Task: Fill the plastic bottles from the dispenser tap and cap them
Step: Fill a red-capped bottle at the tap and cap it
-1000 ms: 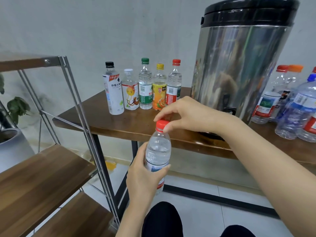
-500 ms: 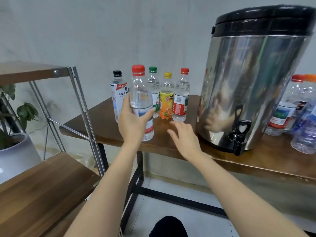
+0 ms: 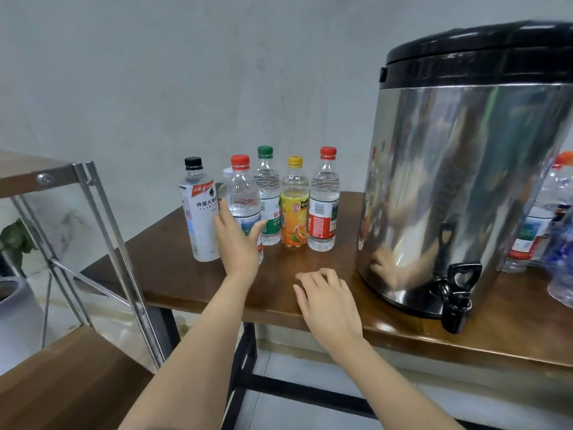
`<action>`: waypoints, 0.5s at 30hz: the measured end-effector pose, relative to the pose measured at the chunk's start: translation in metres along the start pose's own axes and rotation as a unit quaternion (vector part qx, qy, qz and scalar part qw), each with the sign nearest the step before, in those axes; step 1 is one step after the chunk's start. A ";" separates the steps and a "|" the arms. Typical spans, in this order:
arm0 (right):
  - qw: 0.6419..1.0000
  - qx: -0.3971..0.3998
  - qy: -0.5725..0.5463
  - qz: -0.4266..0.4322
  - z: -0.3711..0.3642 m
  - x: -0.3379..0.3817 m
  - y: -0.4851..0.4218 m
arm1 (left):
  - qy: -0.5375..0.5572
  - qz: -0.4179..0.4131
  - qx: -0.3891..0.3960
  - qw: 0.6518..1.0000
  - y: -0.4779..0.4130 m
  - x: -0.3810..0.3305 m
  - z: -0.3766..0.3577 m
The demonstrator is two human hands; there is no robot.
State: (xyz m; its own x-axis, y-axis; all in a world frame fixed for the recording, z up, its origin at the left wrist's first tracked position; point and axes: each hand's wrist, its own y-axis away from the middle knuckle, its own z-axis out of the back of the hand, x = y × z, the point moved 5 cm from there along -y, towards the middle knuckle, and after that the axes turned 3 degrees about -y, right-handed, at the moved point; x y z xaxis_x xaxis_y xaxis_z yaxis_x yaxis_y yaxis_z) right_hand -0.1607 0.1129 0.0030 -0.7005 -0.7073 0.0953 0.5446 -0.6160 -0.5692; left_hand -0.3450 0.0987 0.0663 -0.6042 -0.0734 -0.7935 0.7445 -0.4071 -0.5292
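The left hand curls thumb and fingers round the red-capped bottle, which stands upright on the desk well left of the dispenser. The right hand holds nothing, its fingers loosely bent over the desk, left of the dispenser's tap. At least 4 more capped bottles stand just beside the held one, also left of the dispenser.

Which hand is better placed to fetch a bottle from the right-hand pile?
Right, probably: the right hand is free and nearer those bottles; the left hand holds a red-capped bottle.
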 end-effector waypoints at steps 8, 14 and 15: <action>1.000 -0.015 0.006 0.015 0.001 0.002 0.000 | -0.055 0.007 0.017 0.998 0.004 0.009 -0.006; 0.998 0.057 -0.037 0.006 0.005 -0.001 0.000 | -0.060 0.008 0.047 0.997 0.064 0.025 0.011; 0.996 0.073 -0.054 0.002 0.006 -0.002 -0.001 | -0.067 0.003 0.053 0.996 0.076 0.024 0.014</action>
State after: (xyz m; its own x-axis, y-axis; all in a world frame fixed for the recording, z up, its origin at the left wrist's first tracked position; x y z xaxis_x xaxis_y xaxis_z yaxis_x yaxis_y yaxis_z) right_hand -0.1567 0.1131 0.0080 -0.6488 -0.7380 0.1854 0.6136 -0.6515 -0.4462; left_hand -0.3069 0.0531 0.0109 -0.6380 -0.1944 -0.7451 0.7178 -0.5004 -0.4841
